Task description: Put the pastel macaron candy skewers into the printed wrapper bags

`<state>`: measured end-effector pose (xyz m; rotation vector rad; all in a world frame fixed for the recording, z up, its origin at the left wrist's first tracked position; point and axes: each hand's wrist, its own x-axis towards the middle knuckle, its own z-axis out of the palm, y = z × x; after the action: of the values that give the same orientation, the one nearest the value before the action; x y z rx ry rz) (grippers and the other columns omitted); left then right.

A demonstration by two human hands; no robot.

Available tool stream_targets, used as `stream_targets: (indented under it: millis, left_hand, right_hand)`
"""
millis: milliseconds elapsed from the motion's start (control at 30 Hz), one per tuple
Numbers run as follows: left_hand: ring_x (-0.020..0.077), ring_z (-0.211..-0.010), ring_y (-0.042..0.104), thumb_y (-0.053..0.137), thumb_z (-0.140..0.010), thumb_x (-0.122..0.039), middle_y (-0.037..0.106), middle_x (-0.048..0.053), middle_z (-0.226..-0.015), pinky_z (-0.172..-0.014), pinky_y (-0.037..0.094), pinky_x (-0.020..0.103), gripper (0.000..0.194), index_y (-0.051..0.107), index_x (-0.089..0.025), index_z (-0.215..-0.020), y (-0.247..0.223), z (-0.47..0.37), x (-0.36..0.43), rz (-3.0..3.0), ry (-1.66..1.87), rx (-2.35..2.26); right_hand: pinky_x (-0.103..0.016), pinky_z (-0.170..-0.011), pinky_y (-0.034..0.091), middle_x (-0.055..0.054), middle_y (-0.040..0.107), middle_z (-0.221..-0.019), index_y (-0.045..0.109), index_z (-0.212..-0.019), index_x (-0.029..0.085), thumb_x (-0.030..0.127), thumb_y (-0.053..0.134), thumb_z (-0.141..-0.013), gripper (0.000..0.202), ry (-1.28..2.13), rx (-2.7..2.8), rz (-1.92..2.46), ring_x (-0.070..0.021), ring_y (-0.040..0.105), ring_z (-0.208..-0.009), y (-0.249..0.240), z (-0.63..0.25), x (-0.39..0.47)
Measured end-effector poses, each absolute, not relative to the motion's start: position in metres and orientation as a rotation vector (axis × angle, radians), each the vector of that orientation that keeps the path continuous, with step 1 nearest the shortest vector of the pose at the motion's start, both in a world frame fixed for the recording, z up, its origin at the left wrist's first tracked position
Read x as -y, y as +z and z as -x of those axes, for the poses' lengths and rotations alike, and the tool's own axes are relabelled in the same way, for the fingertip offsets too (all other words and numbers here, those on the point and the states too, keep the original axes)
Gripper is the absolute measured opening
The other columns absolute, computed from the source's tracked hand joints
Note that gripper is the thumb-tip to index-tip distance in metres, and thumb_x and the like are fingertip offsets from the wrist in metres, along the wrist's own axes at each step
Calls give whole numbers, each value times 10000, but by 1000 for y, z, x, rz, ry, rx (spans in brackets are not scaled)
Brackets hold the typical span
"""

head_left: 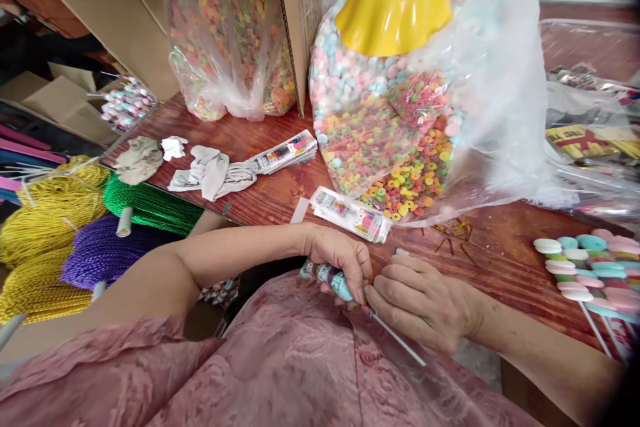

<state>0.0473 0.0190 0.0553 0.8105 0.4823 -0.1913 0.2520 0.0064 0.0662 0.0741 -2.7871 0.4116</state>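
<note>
Close to my lap, my left hand [345,260] is closed around a wrapped candy skewer [336,282], a blue and dark stack in a clear printed wrapper. Its white stick [400,339] points down to the right. My right hand [417,297] is closed, with thumb and forefinger pinching at the wrapper's neck, where the stick comes out. The two hands' fingertips meet there, and whatever small thing lies between them is hidden. Just beyond them on the table is a stack of printed wrappers [350,213], and gold twist ties [455,235] lie scattered to its right.
Behind stands a big clear bag of marshmallows and ring candies [380,140], topped by a yellow bowl [395,7]. A cardboard box [300,20] holds more candy. Unwrapped skewers [590,267] lie at right. Grey gloves [213,173] and cord bundles [120,247] are at left.
</note>
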Motion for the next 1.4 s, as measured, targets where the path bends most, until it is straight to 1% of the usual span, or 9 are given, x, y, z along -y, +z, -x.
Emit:
stream_targets:
  millis: [200, 367, 500, 700, 867, 1067, 1133, 1233, 1400]
  left_hand:
    - [173, -379, 549, 889, -525, -353, 674, 53, -524, -321, 427, 271, 234, 736, -179, -565, 49, -46, -33, -1002, -265, -444]
    - [155, -513, 587, 837, -610, -445, 674, 11, -570, -465, 465, 243, 280, 734, -184, -617, 69, -19, -83, -1429, -350, -446]
    - [115, -594, 521, 746, -755, -411, 615, -7, -614, -567, 410, 227, 276, 697, -151, -677, 127, -10, -86, -2101, -204, -671]
    - [199, -835, 573, 526, -902, -156, 663, 73, -919, -694, 453, 324, 147, 671, -165, -881, 115, -38, -6, -3051, 255, -483]
    - [180, -817, 621, 528, -936, -281, 683, 73, -913, -764, 518, 319, 213, 689, -161, -1007, 60, -29, -32, -2414, 733, -902]
    - [287, -1325, 475, 713, -819, -499, 452, 122, -1486, -1075, 424, 445, 714, 447, -286, -1447, 70, -15, -20, -1859, 1233, -1065]
    - [251, -1163, 596, 660, -855, -519, 539, 117, -1395, -933, 522, 380, 694, 412, -303, -1466, 63, -3, -2, -1544, 1094, -998]
    - [209, -783, 656, 591, -857, -622, 703, 121, -988, -651, 543, 295, 540, 681, -160, -1122, 56, 24, 17, -1330, 715, -889]
    - [189, -726, 666, 617, -899, -390, 721, 52, -833, -667, 561, 285, 255, 708, -206, -1050, 62, 65, 37, -1934, 713, -1299]
  right_hand:
    - [-344, -601, 400, -30, 640, -728, 658, -896, 244, 192, 369, -991, 308, 195, 2763, 87, -158, 526, -653, 63, -244, -4]
    - [-363, -712, 377, -74, 679, -946, 595, -832, 201, 131, 393, -977, 258, -83, 2596, 309, -189, 575, -889, 74, -239, -5]
    - [-344, -647, 295, -22, 545, -661, 530, -719, 187, 73, 416, -922, 259, -217, 2608, 434, -153, 442, -641, 69, -240, -14]
    - [-256, -547, 261, 36, 425, -583, 444, -685, 194, 196, 418, -911, 228, 625, 2257, 908, -100, 340, -540, 66, -240, -43]
    - [-211, -532, 331, 44, 440, -623, 442, -729, 201, 257, 433, -906, 186, 1353, 1926, 778, -89, 402, -558, 70, -214, -16]
    - [-301, -645, 381, -13, 511, -673, 501, -723, 195, 288, 487, -840, 149, 797, 2094, 782, -149, 444, -639, 42, -182, -23]
    - [-334, -687, 376, -29, 532, -688, 504, -707, 197, 285, 471, -848, 170, 479, 2211, 695, -162, 456, -660, 43, -174, -31]
    - [-335, -660, 347, -37, 561, -717, 534, -757, 197, 270, 397, -906, 215, 100, 2354, 493, -166, 470, -657, 51, -160, -36]
    - [-295, -641, 355, -24, 554, -731, 470, -734, 198, 292, 533, -844, 158, 739, 2340, 666, -145, 479, -667, 52, -130, -19]
